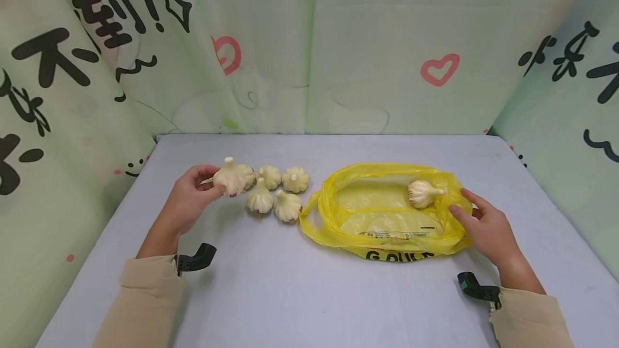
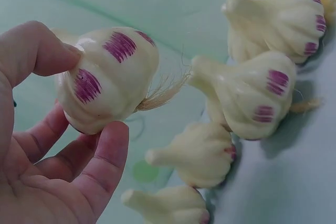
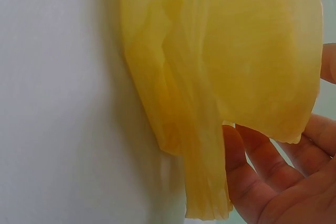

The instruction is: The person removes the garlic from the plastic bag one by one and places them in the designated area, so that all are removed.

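My left hand [image 1: 213,184] grips a white garlic bulb [image 1: 231,177] with purple streaks [image 2: 107,80], thumb on top and fingers beneath, just above the table. Several more garlic bulbs [image 1: 278,192] lie clustered right beside it [image 2: 247,95]. A yellow plastic bag [image 1: 387,214] lies open and flat to the right, with one garlic bulb [image 1: 422,193] inside near its right end. My right hand [image 1: 461,203] holds the bag's right rim [image 3: 220,77] between thumb and fingers [image 3: 262,171].
The grey table [image 1: 309,294] is walled on three sides by pale green printed curtains [image 1: 338,42]. Black camera mounts sit on my left wrist [image 1: 195,259] and my right wrist [image 1: 476,289], over beige sleeves.
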Demonstrator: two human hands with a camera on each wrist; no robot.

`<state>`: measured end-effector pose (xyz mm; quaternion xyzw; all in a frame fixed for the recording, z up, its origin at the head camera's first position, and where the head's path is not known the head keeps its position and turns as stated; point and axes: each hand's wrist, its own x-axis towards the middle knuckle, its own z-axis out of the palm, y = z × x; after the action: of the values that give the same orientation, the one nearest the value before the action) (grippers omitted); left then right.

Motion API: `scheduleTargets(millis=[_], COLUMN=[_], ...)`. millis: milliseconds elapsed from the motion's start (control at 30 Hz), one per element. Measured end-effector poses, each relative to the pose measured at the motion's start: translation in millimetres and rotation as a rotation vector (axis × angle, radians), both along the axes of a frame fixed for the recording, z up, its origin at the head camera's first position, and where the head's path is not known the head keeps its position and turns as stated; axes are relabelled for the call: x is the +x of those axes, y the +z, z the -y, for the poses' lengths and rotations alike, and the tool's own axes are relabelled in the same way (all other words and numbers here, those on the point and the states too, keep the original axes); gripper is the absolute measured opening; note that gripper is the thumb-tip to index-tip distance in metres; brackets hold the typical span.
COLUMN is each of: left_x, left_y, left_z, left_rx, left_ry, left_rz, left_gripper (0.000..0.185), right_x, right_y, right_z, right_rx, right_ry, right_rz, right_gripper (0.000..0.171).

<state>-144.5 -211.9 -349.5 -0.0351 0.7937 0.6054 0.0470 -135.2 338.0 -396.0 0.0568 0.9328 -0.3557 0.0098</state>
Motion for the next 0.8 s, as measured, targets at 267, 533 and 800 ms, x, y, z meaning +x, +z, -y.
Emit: scheduleTargets(millis=[267, 533, 800], left_x=[0.7, 1.6, -2.8], left_y=[-17.2, -36.7, -52.6], left_z=[11, 22, 26], left_rx=[-0.006, 0.012, 0.026], left_ry=[-0.019, -0.063, -0.063], left_rz=[0.029, 0.062, 0.072], left_gripper=[0.050, 0.050, 0.048], right_x=[-0.5, -0.9, -0.4], right_y=[0.7, 1.7, 0.4], right_z=[1, 2, 1], right_rx=[0.005, 0.006, -0.002], right_ry=[0.004, 0.004, 0.007], right_rz=[-0.011, -0.014, -0.007], right_gripper=[0.075, 0.075, 0.075])
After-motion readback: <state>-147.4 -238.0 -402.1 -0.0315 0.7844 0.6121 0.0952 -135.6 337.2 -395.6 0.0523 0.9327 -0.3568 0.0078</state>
